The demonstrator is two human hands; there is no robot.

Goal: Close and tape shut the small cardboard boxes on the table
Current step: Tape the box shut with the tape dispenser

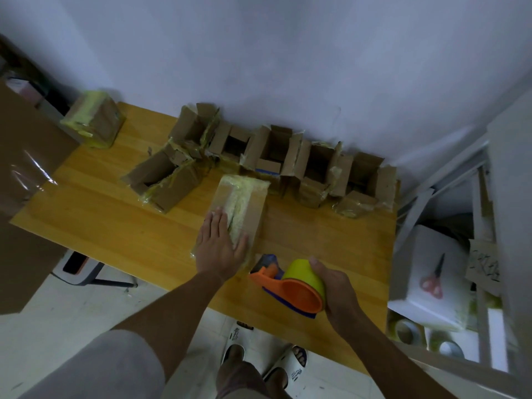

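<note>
A left hand [219, 246] lies flat, fingers straight, pressing the taped top of a closed cardboard box [240, 208] on a wooden table [115, 226]. Just to its right, the right hand [335, 289] curls around a yellow tape roll on an orange tape dispenser [290, 286]. Beyond the fingertips, open boxes [288, 156] line the wall.

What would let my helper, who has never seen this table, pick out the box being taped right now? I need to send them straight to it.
On the wooden table, look in front of the row of open boxes along the wall. The closed box lies near the front edge, under the flat left hand, beside the tape dispenser in the right hand. Unlike its neighbours, its flaps are shut, with yellowish tape down the middle.
</note>
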